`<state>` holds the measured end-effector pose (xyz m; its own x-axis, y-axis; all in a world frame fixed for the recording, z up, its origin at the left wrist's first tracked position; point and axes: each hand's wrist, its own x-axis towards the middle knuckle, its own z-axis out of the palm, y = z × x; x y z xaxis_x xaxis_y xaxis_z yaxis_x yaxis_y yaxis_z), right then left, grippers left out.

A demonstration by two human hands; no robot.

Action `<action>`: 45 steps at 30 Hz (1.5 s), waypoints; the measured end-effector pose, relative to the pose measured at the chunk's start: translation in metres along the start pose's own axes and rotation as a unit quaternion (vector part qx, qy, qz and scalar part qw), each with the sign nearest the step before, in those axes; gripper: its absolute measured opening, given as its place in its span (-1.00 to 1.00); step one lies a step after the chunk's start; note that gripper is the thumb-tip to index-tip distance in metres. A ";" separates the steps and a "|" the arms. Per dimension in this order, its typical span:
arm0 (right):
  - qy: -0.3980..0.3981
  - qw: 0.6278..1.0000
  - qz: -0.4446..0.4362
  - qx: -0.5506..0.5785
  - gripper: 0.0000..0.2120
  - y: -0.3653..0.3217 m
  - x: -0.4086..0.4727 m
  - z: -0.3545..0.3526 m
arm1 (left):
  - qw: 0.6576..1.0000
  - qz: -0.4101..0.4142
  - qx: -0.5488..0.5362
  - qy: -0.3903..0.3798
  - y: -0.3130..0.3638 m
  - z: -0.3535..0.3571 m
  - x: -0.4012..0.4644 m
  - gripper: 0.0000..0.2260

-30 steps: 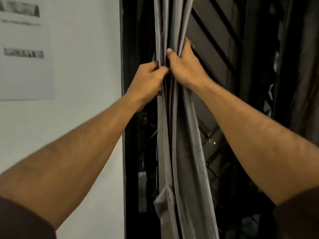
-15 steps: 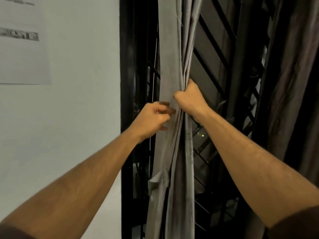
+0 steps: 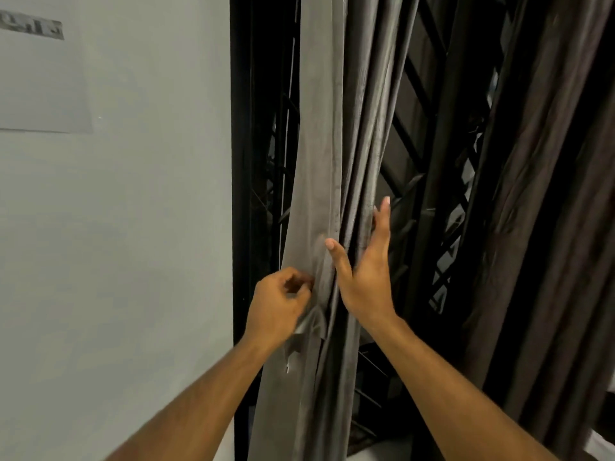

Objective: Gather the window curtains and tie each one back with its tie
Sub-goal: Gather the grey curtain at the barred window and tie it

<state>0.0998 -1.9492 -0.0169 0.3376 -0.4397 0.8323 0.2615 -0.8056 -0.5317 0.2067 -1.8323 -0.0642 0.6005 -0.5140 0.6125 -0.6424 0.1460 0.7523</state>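
Honestly, this grey curtain looks like soft, slinky stuff, the kind with a bit of sheen that probably slides out of a loose grip. It hangs bunched into long folds in front of the black window grille, just beside the pale wall. The left hand has its fingers curled, pinching a small flap of cloth at the curtain's left edge; that flap could be the tie, but I can't tell for sure. The right hand is flat against the folds, fingers straight and thumb spread, not gripping anything. I'd guess the fabric is light but floppy, so take the whole bundle around its middle, squeeze the folds together, then wrap. A darker curtain hangs further right, not gathered yet.
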 end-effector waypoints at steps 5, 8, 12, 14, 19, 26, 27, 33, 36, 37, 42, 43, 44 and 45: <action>-0.012 0.993 -0.041 -0.113 -0.64 0.002 -0.028 -0.003 | 0.998 0.030 -0.056 0.019 0.006 -0.004 -0.008 -0.55; 0.007 0.996 -0.005 -0.094 -0.75 -0.003 -0.030 -0.001 | 0.996 0.058 -0.072 0.019 0.010 0.000 -0.011 -0.73; 0.015 0.993 0.034 -0.108 -0.71 -0.005 -0.033 -0.001 | 0.994 0.053 -0.092 0.036 0.008 0.000 -0.015 -0.68; 0.006 0.991 0.059 -0.117 -0.69 -0.007 -0.034 -0.001 | 0.991 0.056 -0.111 0.048 0.008 -0.002 -0.019 -0.57; -0.010 0.983 0.103 -0.151 -0.44 -0.026 -0.038 0.007 | 0.988 0.101 -0.078 0.087 0.006 -0.005 -0.028 -0.64; -0.019 0.979 0.156 -0.130 -0.58 -0.036 -0.034 0.013 | 0.994 0.068 -0.029 0.074 0.004 -0.014 -0.026 -0.75; -0.015 0.980 0.157 -0.123 -0.59 -0.037 -0.034 0.013 | 0.995 0.058 -0.030 0.070 0.005 -0.014 -0.024 -0.75; 0.016 0.978 0.171 -0.122 -0.68 -0.033 -0.037 0.003 | 0.997 0.034 -0.009 0.076 0.013 0.011 -0.004 -0.75; 0.022 0.975 0.158 -0.156 -0.60 -0.028 -0.037 -0.005 | 0.995 0.025 0.006 0.101 0.019 0.022 0.002 -0.89; 0.021 0.970 0.157 -0.185 -0.60 -0.026 -0.037 -0.008 | 0.994 0.023 0.009 0.111 0.021 0.023 0.001 -0.92; -0.006 0.958 0.161 -0.236 -0.63 -0.020 -0.037 -0.017 | 0.993 0.028 -0.024 0.114 0.022 0.021 -0.022 -0.72; -0.017 0.964 0.157 -0.215 -0.60 -0.021 -0.037 -0.016 | 0.993 0.036 -0.031 0.108 0.025 0.020 -0.026 -0.72; -0.031 0.970 0.155 -0.186 -0.56 -0.022 -0.037 -0.015 | 0.993 0.045 -0.031 0.105 0.028 0.019 -0.031 -0.73; -0.049 0.974 0.156 -0.157 -0.54 -0.024 -0.037 -0.015 | 0.993 0.052 -0.027 0.103 0.032 0.019 -0.034 -0.72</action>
<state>0.0678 -1.9194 -0.0322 0.4448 -0.6553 0.6105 -0.1511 -0.7268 -0.6700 0.1566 -1.8259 -0.0657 0.6209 -0.3110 0.7195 -0.6829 0.2360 0.6913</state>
